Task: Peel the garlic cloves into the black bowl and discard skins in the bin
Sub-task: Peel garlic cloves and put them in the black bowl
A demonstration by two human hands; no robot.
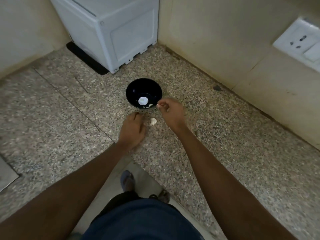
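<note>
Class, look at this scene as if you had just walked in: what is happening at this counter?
A person stands at a speckled stone counter peeling garlic. The right hand pinches a small white bit, probably skin or a clove, at the rim of the black bowl, which already holds a pale garlic piece. The left hand rests with fingers curled on the counter; whether it holds anything cannot be seen. One garlic clove lies between the hands. No bin is in view.

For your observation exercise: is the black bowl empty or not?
Not empty: the upright black bowl holds a white piece and a pale sliver.
</note>
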